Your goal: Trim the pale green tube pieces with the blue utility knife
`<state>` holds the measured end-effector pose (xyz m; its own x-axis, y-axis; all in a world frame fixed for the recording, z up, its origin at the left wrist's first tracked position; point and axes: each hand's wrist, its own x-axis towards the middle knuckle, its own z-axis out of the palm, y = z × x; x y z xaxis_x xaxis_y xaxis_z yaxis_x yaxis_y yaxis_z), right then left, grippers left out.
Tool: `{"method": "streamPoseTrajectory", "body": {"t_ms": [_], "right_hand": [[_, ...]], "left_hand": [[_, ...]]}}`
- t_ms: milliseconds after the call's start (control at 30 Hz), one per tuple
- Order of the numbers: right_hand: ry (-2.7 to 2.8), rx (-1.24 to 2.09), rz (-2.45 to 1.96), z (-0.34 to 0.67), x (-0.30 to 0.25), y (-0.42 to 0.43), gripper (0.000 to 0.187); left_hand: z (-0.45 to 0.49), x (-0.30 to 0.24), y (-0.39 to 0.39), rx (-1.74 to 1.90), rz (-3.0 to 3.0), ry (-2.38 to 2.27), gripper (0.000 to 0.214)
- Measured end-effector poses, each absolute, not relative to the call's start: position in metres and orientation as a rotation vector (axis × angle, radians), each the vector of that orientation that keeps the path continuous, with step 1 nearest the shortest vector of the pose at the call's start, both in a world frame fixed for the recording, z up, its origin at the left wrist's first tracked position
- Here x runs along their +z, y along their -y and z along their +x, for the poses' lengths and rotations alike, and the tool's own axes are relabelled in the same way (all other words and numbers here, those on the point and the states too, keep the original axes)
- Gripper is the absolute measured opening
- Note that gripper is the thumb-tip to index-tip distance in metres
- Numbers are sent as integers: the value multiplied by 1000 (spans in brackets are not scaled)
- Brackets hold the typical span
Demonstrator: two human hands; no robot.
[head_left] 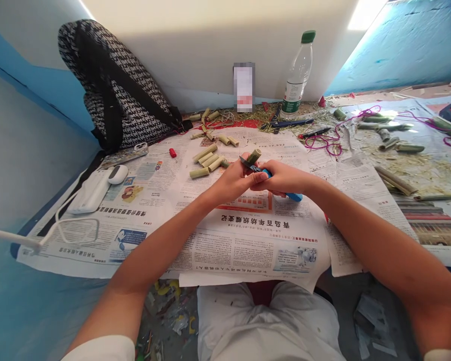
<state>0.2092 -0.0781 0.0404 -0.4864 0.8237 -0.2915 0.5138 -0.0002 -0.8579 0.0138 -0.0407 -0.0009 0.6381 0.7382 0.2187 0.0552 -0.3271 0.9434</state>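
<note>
Green stalk piece (254, 156) gripped in left hand (231, 181); right hand (281, 179) clasps blue knife (293, 196).

Room and surroundings, placed by the white wall (218, 45):
- White wall: straight ahead, plain, lit by a bright patch at its upper right.
- Blue walls: one to its left (33, 95), one to its right (406, 45), the right one scuffed.
- Tabletop (22, 235): below the wall, blue-edged, spread with newspaper (218, 245).
- Floor (165, 311): nearest the viewer, farthest from the wall, grey, strewn with scraps.
- Light: daylight, strongest toward the wall's right.
</note>
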Motion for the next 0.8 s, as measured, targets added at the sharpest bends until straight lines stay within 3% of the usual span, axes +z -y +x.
{"method": "streamPoseTrajectory", "body": {"t_ms": [233,600,800], "right_hand": [[1907,1442,-1437,207,35,77,16],[2022,588,-1597,194,26,81,17],[2044,335,-1779,192,19,85,9]], "left_hand": [[15,0,46,834,1810,-764,55],[19,-5,45,937,1746,-798,61],[23,-8,47,994,1675,-780,60]]}}
